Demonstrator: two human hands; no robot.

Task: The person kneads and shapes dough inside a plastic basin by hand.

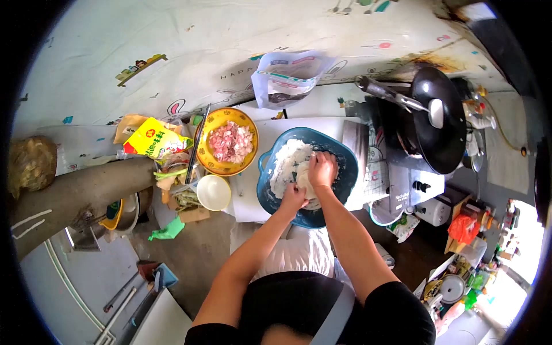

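A blue basin (266,172) on the white work surface holds white flour (286,167) and a pale lump of dough (303,181). My left hand (294,197) is inside the basin at the lower middle, its fingers closed on the near left edge of the dough. Over the dough's right side, my right hand (322,169) presses with its fingers curled round it. Left of the basin stands a yellow bowl (203,156) of chopped pink meat (230,142), and a small white bowl (214,192) is just below that.
Chopsticks (197,144) lie along the yellow bowl's left side. A yellow packet (154,140) is farther left. Behind the basin stands an open plastic bag (287,80). A cleaver (355,141) lies to the right, with a black wok (445,123) beyond it.
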